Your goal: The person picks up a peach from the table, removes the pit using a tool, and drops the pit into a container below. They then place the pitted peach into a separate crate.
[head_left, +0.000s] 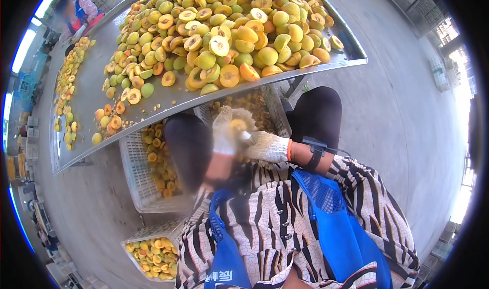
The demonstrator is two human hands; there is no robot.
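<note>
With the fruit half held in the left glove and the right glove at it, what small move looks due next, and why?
Probably a small scooping turn by the right hand: it meets the yellow fruit half cupped in the left hand, above the white crate. Any tool is too blurred to tell.

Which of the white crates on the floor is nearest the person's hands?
The crate under the table edge, just left of the gloved left hand; the other crate lies farther off.

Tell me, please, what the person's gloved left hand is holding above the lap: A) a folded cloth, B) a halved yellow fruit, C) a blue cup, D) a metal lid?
B: the left hand cups a halved yellow fruit, with the right hand at it, though motion blurs both.
</note>
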